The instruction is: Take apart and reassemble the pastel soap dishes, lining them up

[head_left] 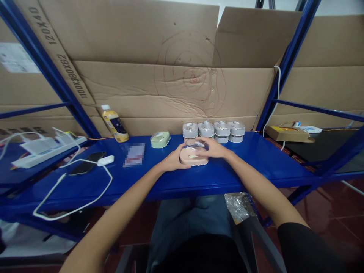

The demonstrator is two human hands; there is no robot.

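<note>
On the blue shelf in front of me is a pink rounded container with a clear top. My left hand wraps round its left side, thumb toward me. My right hand grips its upper right side, with the fingers over the clear top. Just behind stand several grey containers with clear lids, in a row and partly stacked. Part of that row is hidden behind my right hand. Left of my hands sits a green container of similar shape, also with a clear top.
A yellow drink bottle leans near the left post. A dark phone, a white cable and a power strip lie to the left, near a blurred card. Cardboard walls the back; a small open box is far right.
</note>
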